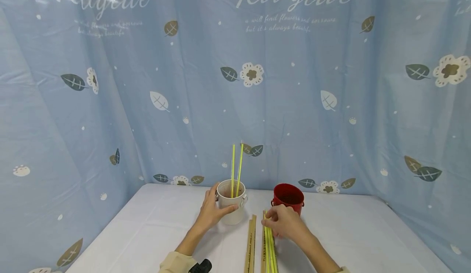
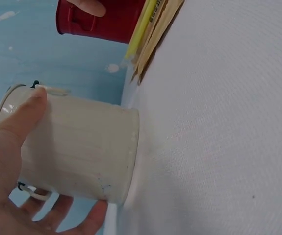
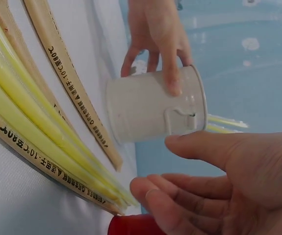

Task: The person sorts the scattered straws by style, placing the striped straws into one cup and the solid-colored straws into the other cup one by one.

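My left hand (image 1: 212,211) holds a small white metal bucket (image 1: 233,216), with the thumb on the near side and the fingers around the left. Two yellow straws (image 1: 233,164) stand upright in it. My right hand (image 1: 290,223) is at the far tips of several yellow straws in clear wrappers (image 1: 270,248), lying on the table. In the right wrist view its thumb (image 3: 199,147) stands apart from the fingers (image 3: 180,196), and nothing shows between them. Brown paper-wrapped strips (image 1: 251,240) with black print lie beside the yellow straws.
A red bucket (image 1: 288,190) stands behind my right hand, which partly hides it. A white cloth covers the table (image 1: 342,224). A blue patterned curtain (image 1: 287,113) hangs behind the table and along both sides.
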Motion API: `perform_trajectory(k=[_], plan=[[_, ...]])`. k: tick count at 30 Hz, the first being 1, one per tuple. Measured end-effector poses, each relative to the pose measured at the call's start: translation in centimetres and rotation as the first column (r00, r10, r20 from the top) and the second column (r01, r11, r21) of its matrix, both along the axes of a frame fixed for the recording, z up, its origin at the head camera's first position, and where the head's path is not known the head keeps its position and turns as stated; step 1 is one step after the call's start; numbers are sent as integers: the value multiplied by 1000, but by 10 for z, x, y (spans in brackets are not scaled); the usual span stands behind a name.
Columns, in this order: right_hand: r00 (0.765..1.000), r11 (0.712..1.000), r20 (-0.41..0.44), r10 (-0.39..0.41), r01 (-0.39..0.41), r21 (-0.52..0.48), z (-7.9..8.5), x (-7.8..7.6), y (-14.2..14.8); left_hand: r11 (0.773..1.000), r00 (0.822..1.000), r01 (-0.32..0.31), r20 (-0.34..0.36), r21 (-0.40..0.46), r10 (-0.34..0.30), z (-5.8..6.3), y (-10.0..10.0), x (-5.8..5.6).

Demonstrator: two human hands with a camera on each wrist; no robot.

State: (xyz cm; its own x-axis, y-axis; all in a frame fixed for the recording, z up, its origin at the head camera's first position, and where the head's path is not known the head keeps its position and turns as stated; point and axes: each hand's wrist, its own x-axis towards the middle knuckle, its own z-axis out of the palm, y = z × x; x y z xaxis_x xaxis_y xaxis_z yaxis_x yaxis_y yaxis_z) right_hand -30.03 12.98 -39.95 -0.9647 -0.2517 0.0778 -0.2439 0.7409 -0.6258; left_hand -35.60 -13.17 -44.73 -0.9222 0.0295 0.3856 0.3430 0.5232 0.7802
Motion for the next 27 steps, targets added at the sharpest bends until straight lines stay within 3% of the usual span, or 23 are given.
perform_trajectory(k=[16,27], plan=[[998,999,62,-17,15,33,-6,2,0,1000,1000,-11,-14,-16,10,4,3,3],[990,999,136,-41,37,34,-12,0,-3,997,997,-71,40,-7,72,6,8,2]])
